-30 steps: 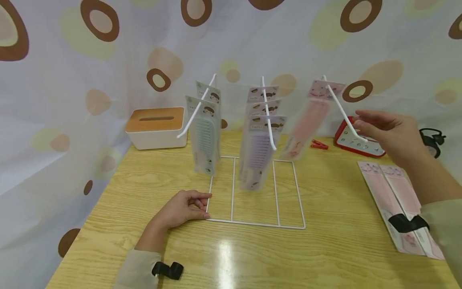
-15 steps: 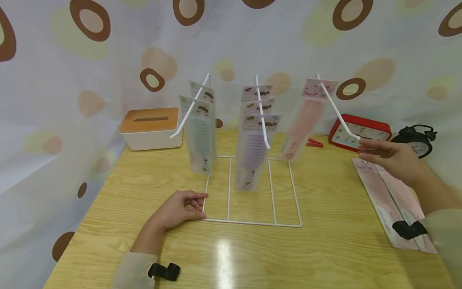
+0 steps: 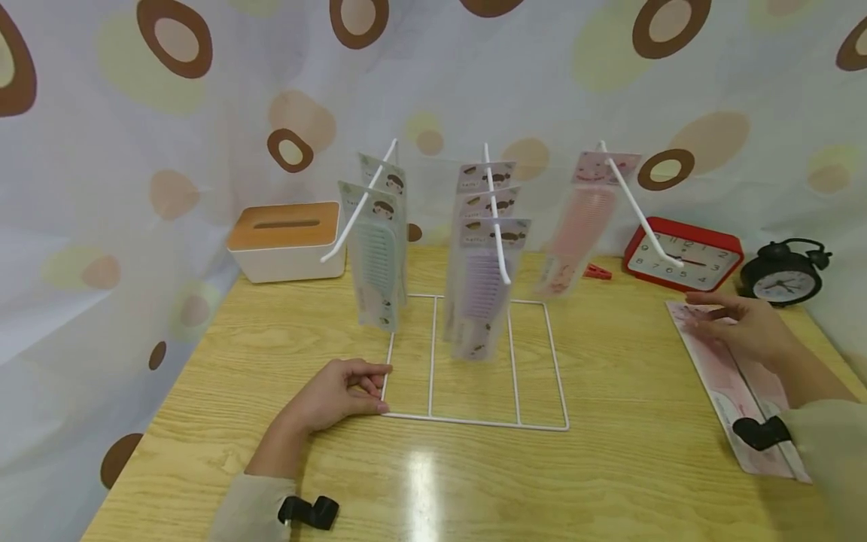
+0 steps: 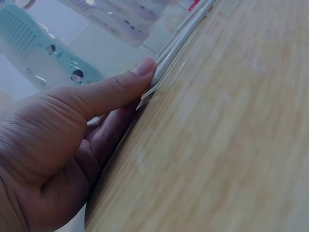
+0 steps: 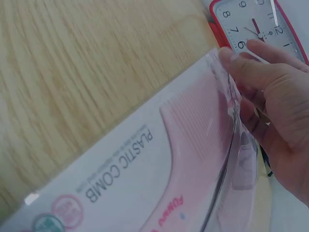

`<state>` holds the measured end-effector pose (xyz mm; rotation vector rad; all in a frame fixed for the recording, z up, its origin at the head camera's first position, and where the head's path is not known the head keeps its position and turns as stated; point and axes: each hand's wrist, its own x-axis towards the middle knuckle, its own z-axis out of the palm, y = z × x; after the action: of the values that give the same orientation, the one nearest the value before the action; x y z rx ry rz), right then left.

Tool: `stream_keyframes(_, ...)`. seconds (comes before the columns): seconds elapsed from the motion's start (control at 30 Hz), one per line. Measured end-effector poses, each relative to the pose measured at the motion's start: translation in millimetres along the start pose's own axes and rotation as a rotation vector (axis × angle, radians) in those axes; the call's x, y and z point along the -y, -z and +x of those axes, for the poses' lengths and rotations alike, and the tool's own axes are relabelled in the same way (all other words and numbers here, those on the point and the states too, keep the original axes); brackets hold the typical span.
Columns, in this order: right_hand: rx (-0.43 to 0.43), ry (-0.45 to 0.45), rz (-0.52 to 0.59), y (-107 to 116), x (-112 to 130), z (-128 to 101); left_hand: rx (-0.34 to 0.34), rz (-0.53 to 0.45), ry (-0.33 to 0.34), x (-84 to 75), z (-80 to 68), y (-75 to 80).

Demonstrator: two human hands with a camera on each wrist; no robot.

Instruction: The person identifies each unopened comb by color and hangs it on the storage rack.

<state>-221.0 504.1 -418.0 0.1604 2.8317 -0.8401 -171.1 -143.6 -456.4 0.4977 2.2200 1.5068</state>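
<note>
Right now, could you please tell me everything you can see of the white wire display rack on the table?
The white wire rack looks like thin coated metal. Its flat rectangular base, split by two cross wires, lies on the wooden table. Three slanted arms rise from the back, each ending in a bent tip. Packaged combs hang on them: green combs on the left arm, purple combs in the middle, one pink comb on the right. The left hand pinches the base's front left corner.

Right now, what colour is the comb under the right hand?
Pink comb in a clear packet; the right wrist view shows it best.
</note>
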Motion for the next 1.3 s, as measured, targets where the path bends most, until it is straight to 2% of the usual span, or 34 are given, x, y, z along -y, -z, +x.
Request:
stream_keyframes(0.13,0.024,0.027,-0.128,5.8,-5.8,2.3,0.003,0.003,-0.006,-1.7,0.8,-1.4)
stream_keyframes(0.27,0.042,0.053,-0.209,8.0,-6.4,4.4,0.006,-0.011,0.005,-3.4,0.1,-1.9)
stream_keyframes(0.4,0.034,0.063,-0.239,7.3,-5.8,4.9,0.010,-0.016,0.008,-3.5,0.7,-2.8)
stream_keyframes(0.5,-0.012,0.051,-0.193,5.5,-5.0,4.2,0.011,-0.013,0.006,-3.4,1.2,-3.5)
stream_keyframes(0.63,-0.089,-0.010,-0.058,-0.3,-5.4,1.0,0.009,-0.007,0.001,-4.0,1.5,-4.1)
stream_keyframes(0.83,-0.257,-0.096,0.123,-10.0,-5.2,-9.8,0.009,-0.014,-0.001,-4.6,1.9,-4.2)
stream_keyframes(0.93,-0.317,-0.058,0.293,-9.7,2.9,-17.8,0.009,-0.029,0.005,-4.0,1.9,-3.8)
stream_keyframes(1.03,-0.330,-0.012,0.449,-5.4,13.9,-27.2,0.005,-0.028,0.008,-3.7,1.6,-3.3)
stream_keyframes(1.17,-0.343,0.045,0.575,1.6,30.8,-38.9,0.000,-0.009,0.007,-3.0,0.9,-2.5)
stream_keyframes(1.23,-0.352,0.093,0.686,3.9,42.8,-45.7,-0.001,0.001,0.007,-2.0,0.7,-2.0)
stream_keyframes(1.3,-0.341,0.180,0.836,6.0,57.7,-55.9,0.000,0.000,0.010,-0.8,0.5,-1.5)
